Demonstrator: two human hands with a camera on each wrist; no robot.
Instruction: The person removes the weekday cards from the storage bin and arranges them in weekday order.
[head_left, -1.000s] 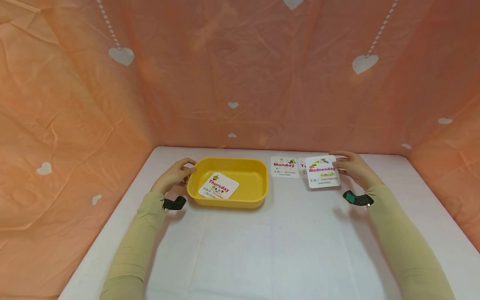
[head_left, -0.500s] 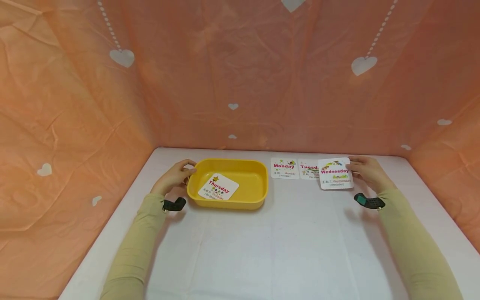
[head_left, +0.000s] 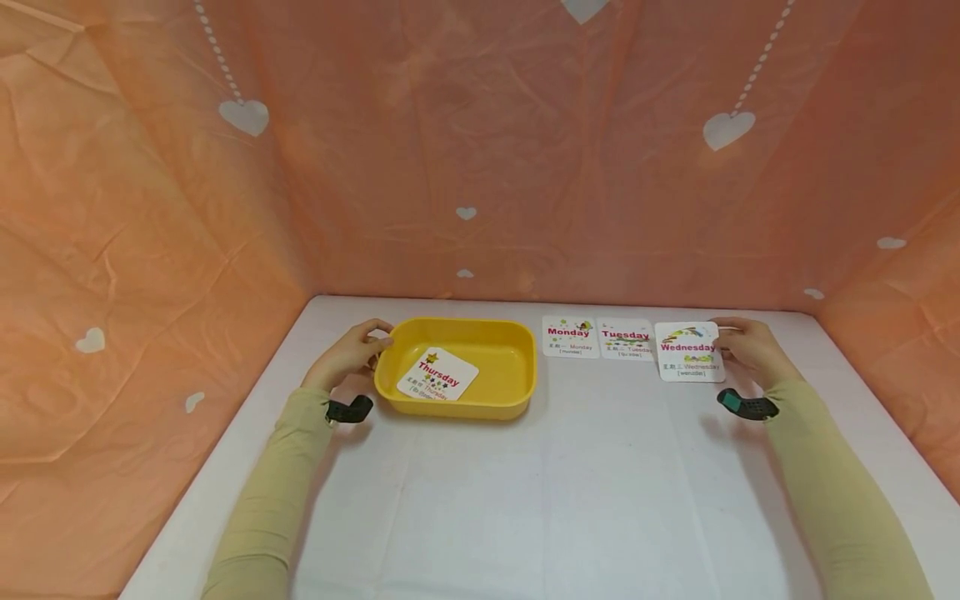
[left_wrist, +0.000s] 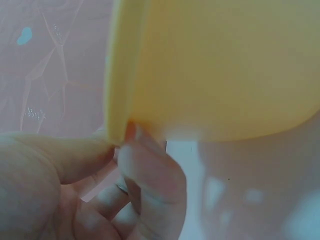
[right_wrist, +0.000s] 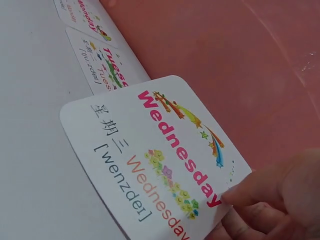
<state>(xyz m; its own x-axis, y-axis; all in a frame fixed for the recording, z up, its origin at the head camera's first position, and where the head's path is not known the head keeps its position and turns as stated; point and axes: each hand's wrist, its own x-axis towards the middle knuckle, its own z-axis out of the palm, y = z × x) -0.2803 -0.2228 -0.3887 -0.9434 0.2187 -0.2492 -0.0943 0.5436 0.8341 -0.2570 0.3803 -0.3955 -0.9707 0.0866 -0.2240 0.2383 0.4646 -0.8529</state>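
Observation:
My right hand (head_left: 752, 350) pinches the right edge of a white Wednesday card (head_left: 687, 352), thumb on its printed face in the right wrist view. The card hangs close over the table, just right of the Tuesday card (head_left: 626, 340). Left of that lies the Monday card (head_left: 570, 337), the two side by side along the back. With thumb and a curled finger, my left hand (head_left: 348, 354) grips the left rim of a yellow plastic tray (head_left: 506, 367); the left wrist view shows this pinch up close. A Thursday card (head_left: 438, 374) lies slanted inside the tray.
A white cloth covers the table (head_left: 525, 500). Orange sheeting printed with white hearts (head_left: 244, 117) stands behind the table and on both sides, right at the back edge. Both forearms come in from the front, with a dark band at each wrist.
My right hand has carried the Wednesday card to the right and slightly nearer, uncovering the Tuesday card. My left hand and the tray have stayed in place.

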